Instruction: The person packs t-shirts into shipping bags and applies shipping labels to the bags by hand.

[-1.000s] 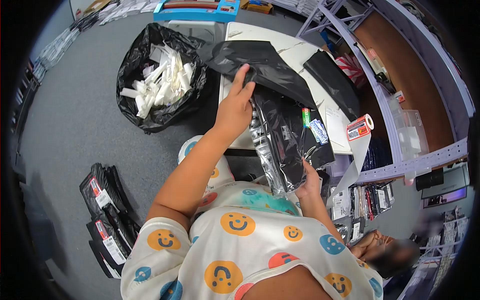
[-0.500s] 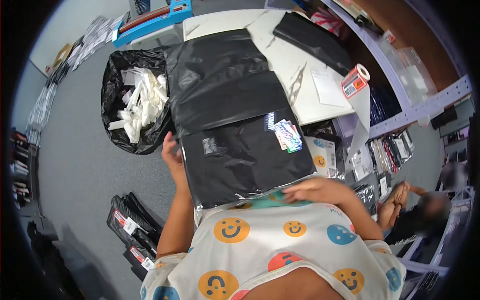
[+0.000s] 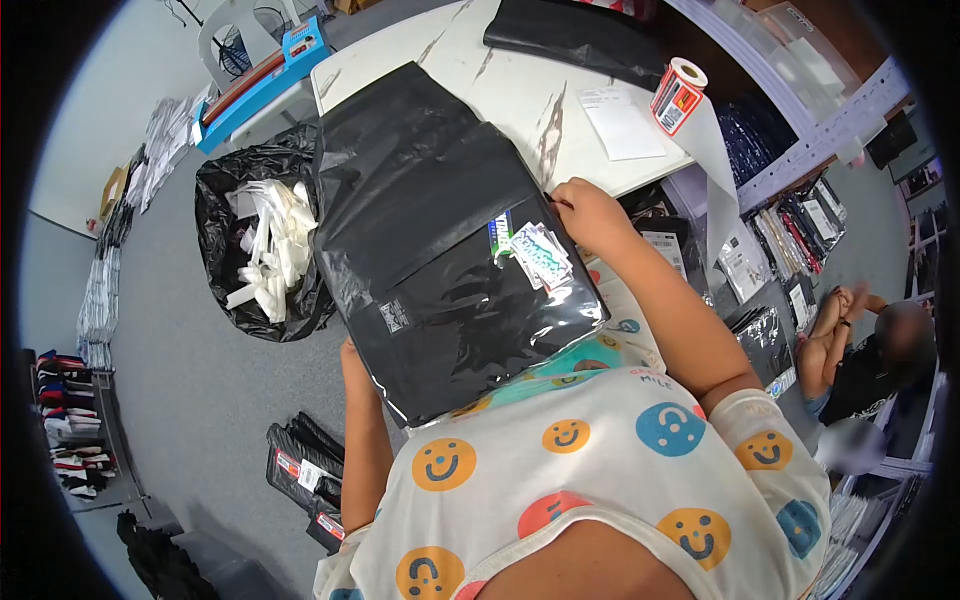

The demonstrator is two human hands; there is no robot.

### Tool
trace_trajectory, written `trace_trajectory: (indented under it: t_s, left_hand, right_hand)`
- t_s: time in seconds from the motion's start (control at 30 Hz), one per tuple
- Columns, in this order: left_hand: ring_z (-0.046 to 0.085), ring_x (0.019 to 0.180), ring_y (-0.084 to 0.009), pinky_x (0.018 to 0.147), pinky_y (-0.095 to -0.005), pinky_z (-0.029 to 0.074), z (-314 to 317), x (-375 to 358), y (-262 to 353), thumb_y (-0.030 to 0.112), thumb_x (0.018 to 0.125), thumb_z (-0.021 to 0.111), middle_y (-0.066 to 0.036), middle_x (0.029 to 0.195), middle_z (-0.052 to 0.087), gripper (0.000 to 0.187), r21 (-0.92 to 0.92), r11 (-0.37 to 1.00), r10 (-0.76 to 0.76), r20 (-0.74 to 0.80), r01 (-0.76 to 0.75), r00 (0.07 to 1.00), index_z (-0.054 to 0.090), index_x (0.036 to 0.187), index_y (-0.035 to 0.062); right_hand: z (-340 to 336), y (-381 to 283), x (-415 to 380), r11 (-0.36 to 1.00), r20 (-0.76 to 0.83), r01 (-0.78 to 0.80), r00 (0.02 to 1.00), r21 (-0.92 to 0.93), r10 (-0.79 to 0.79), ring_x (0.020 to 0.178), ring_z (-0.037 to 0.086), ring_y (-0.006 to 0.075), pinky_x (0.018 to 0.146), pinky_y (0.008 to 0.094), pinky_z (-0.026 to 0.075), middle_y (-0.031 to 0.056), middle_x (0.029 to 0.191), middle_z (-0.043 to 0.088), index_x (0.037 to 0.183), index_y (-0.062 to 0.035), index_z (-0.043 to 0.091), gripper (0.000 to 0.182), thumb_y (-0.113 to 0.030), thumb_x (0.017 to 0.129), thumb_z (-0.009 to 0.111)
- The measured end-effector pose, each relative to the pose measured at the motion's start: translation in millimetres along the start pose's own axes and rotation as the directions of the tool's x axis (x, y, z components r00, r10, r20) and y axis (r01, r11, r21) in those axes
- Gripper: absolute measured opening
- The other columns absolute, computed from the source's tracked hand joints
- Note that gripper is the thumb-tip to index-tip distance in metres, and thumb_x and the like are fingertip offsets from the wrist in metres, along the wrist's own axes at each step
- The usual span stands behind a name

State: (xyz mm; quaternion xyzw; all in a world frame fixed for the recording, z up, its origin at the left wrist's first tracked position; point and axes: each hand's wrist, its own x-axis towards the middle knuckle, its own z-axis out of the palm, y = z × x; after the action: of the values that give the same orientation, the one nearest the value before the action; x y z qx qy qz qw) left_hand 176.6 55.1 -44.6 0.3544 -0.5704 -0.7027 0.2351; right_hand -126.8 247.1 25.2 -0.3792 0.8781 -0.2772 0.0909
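A folded black garment in a clear plastic bag (image 3: 480,345) lies against my front, its far part inside a black plastic mailer bag (image 3: 420,170). Several colourful stickers (image 3: 541,256) show through the clear plastic near its right side. My right hand (image 3: 590,215) is closed, pinching the right edge of the black mailer bag near its opening. At the package's lower left side is my left hand (image 3: 349,360); its fingers are hidden by the package.
A white marbled table (image 3: 400,45) holds a label roll (image 3: 677,97), a paper slip (image 3: 620,122) and a folded black bag (image 3: 575,40). A black rubbish bag (image 3: 215,210) with white strips stands left. Wrapped parcels (image 3: 300,470) lie on the floor. Another person (image 3: 860,350) sits at right.
My right hand has moved from the package's near edge up to the mailer bag's right edge and closed on it. My left hand has slid lower and behind the package. The view has shifted.
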Motion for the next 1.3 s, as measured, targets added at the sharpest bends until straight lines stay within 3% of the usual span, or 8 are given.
trace_trajectory:
  t_s: [0.17, 0.4, 0.47, 0.5, 0.57, 0.77, 1.0, 1.3]
  left_hand:
    - [0.060, 0.075, -0.0143, 0.066, -0.0267, 0.049, -8.2, -58.8, -11.7, 0.001, 0.079, 0.053, -0.006, 0.085, 0.063, 0.019, 0.093, 0.991, -0.097, -0.046, 0.100, 0.994, 0.061, 0.096, -0.0016]
    - [0.060, 0.083, -0.0177, 0.068, -0.0284, 0.050, -14.1, -65.4, 31.5, 0.015, 0.082, 0.058, -0.007, 0.100, 0.061, 0.024, -0.062, 0.990, -0.118, 0.101, 0.125, 0.988, 0.059, 0.102, 0.0028]
    - [0.061, 0.081, -0.0211, 0.065, -0.0329, 0.053, -14.1, -35.7, 52.2, 0.026, 0.083, 0.056, -0.009, 0.100, 0.060, 0.036, -0.512, 0.857, 0.201, 0.242, -0.051, 0.949, 0.052, 0.112, 0.0057]
    - [0.061, 0.080, -0.0233, 0.062, -0.0359, 0.053, 21.7, -34.3, 92.8, 0.031, 0.083, 0.054, -0.011, 0.100, 0.058, 0.042, -0.558, 0.805, 0.238, -0.007, -0.201, 0.971, 0.045, 0.117, 0.0071]
    - [0.061, 0.077, -0.0224, 0.061, -0.0345, 0.053, 0.2, -7.6, 127.9, 0.022, 0.086, 0.050, -0.011, 0.099, 0.060, 0.032, -0.527, 0.839, 0.323, 0.287, -0.133, 0.902, 0.048, 0.112, 0.0045]
    - [0.055, 0.054, -0.0142, 0.057, -0.0308, 0.047, 18.7, 22.4, 223.3, 0.020, 0.089, 0.046, -0.009, 0.085, 0.064, 0.019, -0.541, 0.833, 0.302, 0.272, -0.115, 0.914, 0.054, 0.097, 0.0047]
    - [0.056, 0.071, -0.0134, 0.058, -0.0224, 0.046, 22.3, 0.3, 310.6, 0.014, 0.091, 0.042, -0.011, 0.097, 0.061, 0.024, -0.571, 0.700, 0.634, 0.221, -0.429, 0.741, 0.053, 0.104, -0.0021]
    - [0.051, 0.072, -0.0164, 0.086, -0.0395, 0.040, 35.8, -0.7, 405.2, 0.013, 0.089, 0.043, -0.008, 0.083, 0.059, 0.017, -0.564, 0.685, 0.729, 0.514, -0.462, 0.452, 0.054, 0.090, 0.0005]
  right_hand:
    - [9.2, 33.9, -71.9, 0.947, -0.009, 0.302, 0.953, 0.111, -0.303, 0.077, 0.054, 0.0321, 0.067, 0.0376, 0.044, 0.0157, 0.080, 0.054, 0.081, -0.0018, 0.051, 0.007, -0.009, 0.081, 0.050]
    - [-7.6, 42.0, -87.6, 0.488, 0.311, -0.226, 0.945, 0.843, -0.098, 0.077, 0.051, 0.0120, 0.070, 0.0261, 0.042, 0.0019, 0.087, 0.056, 0.083, -0.0066, 0.051, 0.004, -0.010, 0.085, 0.049]
    - [-49.8, -3.4, -66.1, 0.257, 0.223, -0.206, 0.974, 0.944, -0.037, 0.078, 0.054, 0.0114, 0.071, 0.0257, 0.044, 0.0022, 0.087, 0.057, 0.086, -0.0060, 0.051, 0.008, -0.012, 0.086, 0.047]
    - [-64.5, -27.3, -58.5, 0.109, 0.147, -0.152, 0.988, 0.982, 0.051, 0.078, 0.055, 0.0122, 0.071, 0.0266, 0.046, 0.0033, 0.085, 0.057, 0.087, -0.0053, 0.051, 0.010, -0.014, 0.087, 0.046]
    - [-88.5, -35.8, -28.3, -0.012, 0.097, -0.103, 0.965, 0.995, -0.243, 0.079, 0.059, 0.0181, 0.066, 0.0303, 0.051, 0.0065, 0.086, 0.058, 0.090, -0.0042, 0.050, 0.012, -0.015, 0.087, 0.045]
    - [-132.7, -69.0, 26.1, -0.133, -0.018, -0.006, 0.984, 0.991, -0.176, 0.076, 0.063, 0.0258, 0.057, 0.0309, 0.054, 0.0136, 0.085, 0.061, 0.090, -0.0011, 0.052, 0.016, -0.015, 0.085, 0.045]
    - [-213.2, -112.6, 18.2, -0.181, -0.354, 0.310, 0.876, 0.933, -0.326, 0.079, 0.063, 0.0215, 0.067, 0.0302, 0.053, 0.0111, 0.085, 0.063, 0.093, 0.0000, 0.055, 0.019, -0.016, 0.085, 0.049]
    - [-277.8, -171.0, 42.0, -0.005, -0.573, 0.607, 0.747, 0.795, -0.337, 0.089, 0.059, 0.0233, 0.079, 0.0349, 0.048, 0.0107, 0.088, 0.061, 0.091, -0.0017, 0.054, 0.018, -0.016, 0.085, 0.044]
